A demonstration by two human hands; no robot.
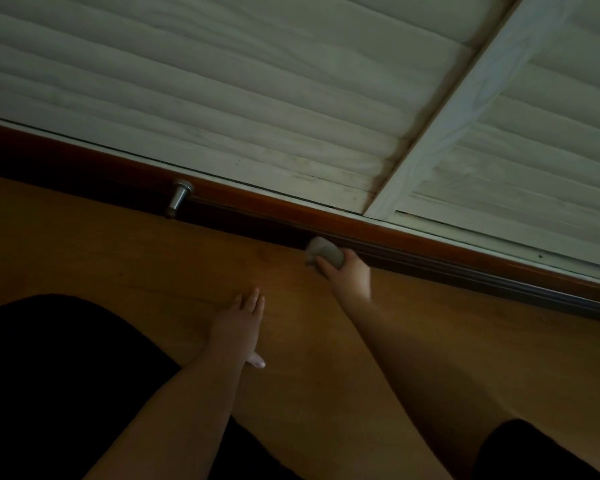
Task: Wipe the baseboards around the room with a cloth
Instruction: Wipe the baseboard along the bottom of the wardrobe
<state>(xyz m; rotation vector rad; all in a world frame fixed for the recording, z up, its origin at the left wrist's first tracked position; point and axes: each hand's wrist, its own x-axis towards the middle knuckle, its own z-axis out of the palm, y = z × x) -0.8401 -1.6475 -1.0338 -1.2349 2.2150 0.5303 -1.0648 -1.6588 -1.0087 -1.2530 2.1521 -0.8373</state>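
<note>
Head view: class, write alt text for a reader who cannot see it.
A person's right hand holds a bunched grey cloth against a dark wooden baseboard below white louvred doors. The left hand rests flat on the wooden floor, and a metal doorstop juts from the baseboard further left.

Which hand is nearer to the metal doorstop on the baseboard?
The left hand, flat on the floor below and right of the doorstop. The right hand grips the cloth farther right along the baseboard.

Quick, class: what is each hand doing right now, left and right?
Left hand: open, fingers straight, flat on the wooden floor.
Right hand: closed around the grey cloth, held against the dark baseboard.
</note>
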